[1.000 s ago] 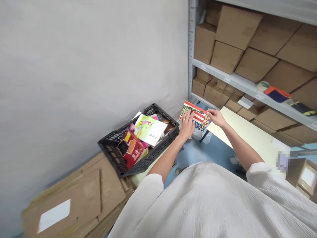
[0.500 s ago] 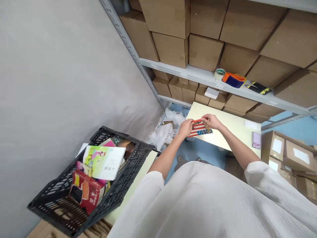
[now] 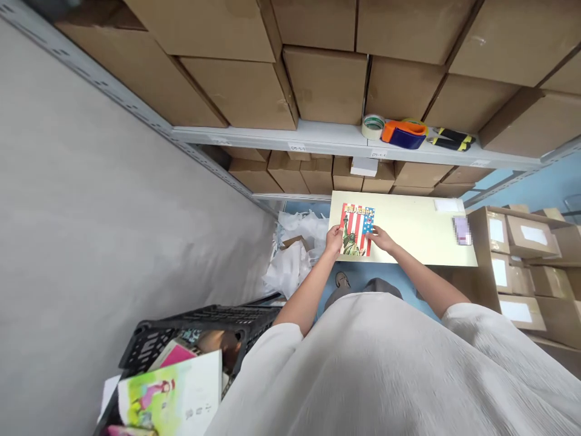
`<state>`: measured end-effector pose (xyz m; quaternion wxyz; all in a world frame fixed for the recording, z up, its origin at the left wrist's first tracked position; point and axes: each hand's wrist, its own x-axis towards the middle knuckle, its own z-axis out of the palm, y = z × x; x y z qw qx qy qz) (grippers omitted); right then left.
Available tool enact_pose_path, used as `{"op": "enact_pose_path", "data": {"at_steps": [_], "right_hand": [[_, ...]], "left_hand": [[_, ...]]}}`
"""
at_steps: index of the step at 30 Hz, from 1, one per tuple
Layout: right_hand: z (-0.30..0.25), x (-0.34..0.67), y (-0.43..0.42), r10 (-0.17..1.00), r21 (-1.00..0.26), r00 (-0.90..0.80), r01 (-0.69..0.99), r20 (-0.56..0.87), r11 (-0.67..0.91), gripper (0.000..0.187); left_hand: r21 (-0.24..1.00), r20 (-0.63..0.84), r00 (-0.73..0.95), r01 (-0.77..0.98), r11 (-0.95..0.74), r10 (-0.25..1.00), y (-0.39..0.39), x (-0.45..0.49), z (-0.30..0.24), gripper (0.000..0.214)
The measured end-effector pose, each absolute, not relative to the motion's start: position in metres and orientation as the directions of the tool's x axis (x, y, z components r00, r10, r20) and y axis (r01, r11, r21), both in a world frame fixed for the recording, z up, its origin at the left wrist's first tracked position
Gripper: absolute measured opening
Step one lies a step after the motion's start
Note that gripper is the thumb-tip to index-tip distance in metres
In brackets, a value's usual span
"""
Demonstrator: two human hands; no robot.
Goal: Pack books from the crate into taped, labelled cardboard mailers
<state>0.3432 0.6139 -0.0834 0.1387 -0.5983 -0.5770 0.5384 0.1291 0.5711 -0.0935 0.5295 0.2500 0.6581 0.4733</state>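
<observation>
Head view: a person stood over a pale yellow board (image 3: 417, 233), looking down at a book (image 3: 356, 230) with a Statue of Liberty and American flag cover. The book sat cover up over the near left part of the board, upright to the view; contact with the board could not be told. The left hand (image 3: 334, 240) was at the book's lower left edge, fingers (image 3: 336, 237) closed on it. The right hand (image 3: 380, 240) was at the lower right edge, fingertips (image 3: 371, 231) pinching the cover. Both hands were grasping the book, neither released.

Also on the board, at the far right, were a small white card (image 3: 448, 205) and a pixelated object (image 3: 462, 230). Past the board's far edge stood a metal shelf (image 3: 318, 136) carrying a roll of tape (image 3: 373, 127), an orange-and-blue tape dispenser (image 3: 403, 134) and black-and-yellow-handled scissors (image 3: 451, 139), with cardboard boxes (image 3: 318, 85) stacked on it. Crumpled white packing paper (image 3: 290, 254) lay just left of the board. More cardboard boxes (image 3: 512, 254) stood right of it. A black plastic crate (image 3: 195, 321) sat below and left of the board, holding a pale green book (image 3: 170, 387) and a pink book (image 3: 175, 357).
</observation>
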Motion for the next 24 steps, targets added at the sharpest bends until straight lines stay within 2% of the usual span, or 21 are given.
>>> {"op": "enact_pose_path", "data": {"at_steps": [3,6,8,10,13,16,20,24], "right_hand": [[-0.099,0.336,0.604,0.798,-0.808,-0.225,0.363,-0.559,-0.464,0.045],[-0.113,0.334,0.605,0.802,-0.779,-0.083,0.317,-0.591,-0.541,0.04],[-0.123,0.335,0.611,0.802,-0.751,-0.014,0.361,-0.598,-0.553,0.037],[-0.133,0.337,0.619,0.806,-0.722,0.013,0.436,-0.592,-0.537,0.032],[-0.15,0.34,0.63,0.839,-0.675,0.02,0.584,-0.543,-0.451,0.021],[-0.168,0.341,0.639,0.851,-0.629,-0.017,0.681,-0.525,-0.375,0.011],[-0.189,0.338,0.649,0.832,-0.607,-0.052,0.71,-0.552,-0.358,0.014],[-0.199,0.334,0.655,0.824,-0.618,-0.059,0.692,-0.563,-0.372,0.037]], "left_hand": [[0.853,-0.517,-0.26,-0.24,0.464,0.815,0.58,0.128,-0.106,0.018],[0.85,-0.526,-0.292,-0.158,0.503,0.799,0.587,0.125,-0.12,0.013],[0.843,-0.526,-0.321,-0.075,0.532,0.788,0.592,0.124,-0.13,0.008],[0.825,-0.538,-0.324,-0.016,0.564,0.778,0.596,0.123,-0.141,0.013],[0.797,-0.568,-0.287,0.04,0.602,0.771,0.602,0.124,-0.162,0.026],[0.782,-0.587,-0.25,0.071,0.619,0.77,0.608,0.125,-0.186,0.028],[0.778,-0.594,-0.217,0.09,0.622,0.774,0.615,0.122,-0.211,0.028],[0.799,-0.569,-0.193,0.099,0.593,0.799,0.614,0.118,-0.22,0.032]]}}
